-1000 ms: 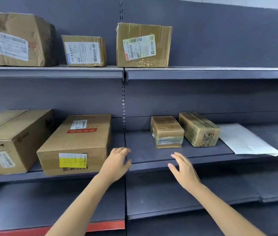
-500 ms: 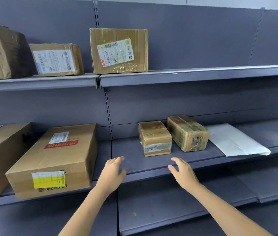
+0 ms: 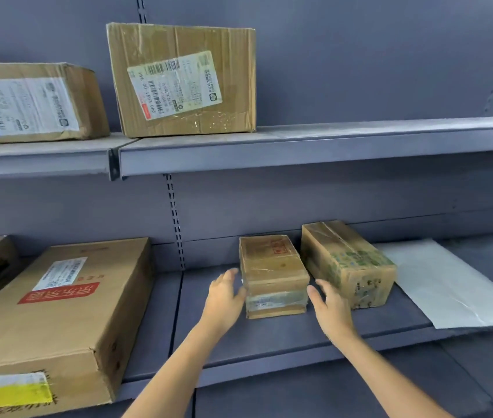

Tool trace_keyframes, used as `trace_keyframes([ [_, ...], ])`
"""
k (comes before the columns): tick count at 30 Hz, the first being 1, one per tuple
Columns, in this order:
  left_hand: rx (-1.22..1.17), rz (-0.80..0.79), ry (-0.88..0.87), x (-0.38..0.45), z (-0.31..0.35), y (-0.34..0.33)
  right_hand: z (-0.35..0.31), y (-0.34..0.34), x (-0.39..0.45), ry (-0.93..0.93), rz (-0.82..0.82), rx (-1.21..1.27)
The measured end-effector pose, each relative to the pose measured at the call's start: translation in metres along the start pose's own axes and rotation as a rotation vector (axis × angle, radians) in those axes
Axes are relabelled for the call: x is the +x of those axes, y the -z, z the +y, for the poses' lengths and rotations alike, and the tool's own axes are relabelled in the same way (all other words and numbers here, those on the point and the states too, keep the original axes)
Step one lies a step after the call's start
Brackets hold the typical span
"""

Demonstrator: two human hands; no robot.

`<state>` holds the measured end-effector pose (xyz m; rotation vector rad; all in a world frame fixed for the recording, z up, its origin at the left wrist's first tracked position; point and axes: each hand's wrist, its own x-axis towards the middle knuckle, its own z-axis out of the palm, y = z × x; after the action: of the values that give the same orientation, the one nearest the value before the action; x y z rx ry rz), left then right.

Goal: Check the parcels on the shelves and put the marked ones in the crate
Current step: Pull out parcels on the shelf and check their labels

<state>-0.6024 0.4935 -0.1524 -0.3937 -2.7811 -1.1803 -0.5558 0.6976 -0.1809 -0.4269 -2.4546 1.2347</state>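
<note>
A small taped cardboard parcel with a red stamp on top sits on the middle shelf. My left hand is at its left side with fingers straight, touching or nearly touching the box. To the parcel's right, my right hand is spread open between it and a longer taped parcel. Neither hand grips anything. No crate is in view.
A large flat box with a red label and a yellow sticker lies on the left. Two labelled boxes stand on the upper shelf. A white plastic mailer lies on the right.
Both hands have moved forward from the shelf's front edge to either side of the small parcel. The view has come closer and shifted right.
</note>
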Motion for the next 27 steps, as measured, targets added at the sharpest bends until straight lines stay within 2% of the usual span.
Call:
trace_keyframes([
  [5, -0.265, -0.015, 0.250, 0.032, 0.011, -0.028, -0.001, -0.024, 0.043, -0.126, -0.004, 0.243],
  [7, -0.280, -0.065, 0.329, 0.035, 0.011, -0.035, -0.004, -0.034, 0.051, -0.180, -0.037, 0.315],
  [9, -0.316, -0.074, 0.343, 0.033, 0.012, -0.038, -0.008, -0.042, 0.050, -0.177, -0.059, 0.347],
  [16, -0.555, 0.056, 0.388, 0.007, -0.003, -0.022, -0.016, -0.038, 0.009, -0.070, -0.024, 0.323],
  [22, -0.793, 0.184, 0.298, -0.040, -0.013, 0.004, -0.028, -0.036, -0.032, -0.254, 0.015, 0.780],
  [25, -0.883, 0.173, 0.451, -0.054, -0.018, 0.022, -0.039, -0.035, -0.050, -0.303, -0.019, 0.971],
  [27, -0.950, 0.046, 0.548, -0.066, -0.018, 0.035, -0.044, -0.035, -0.060, -0.329, -0.102, 1.129],
])
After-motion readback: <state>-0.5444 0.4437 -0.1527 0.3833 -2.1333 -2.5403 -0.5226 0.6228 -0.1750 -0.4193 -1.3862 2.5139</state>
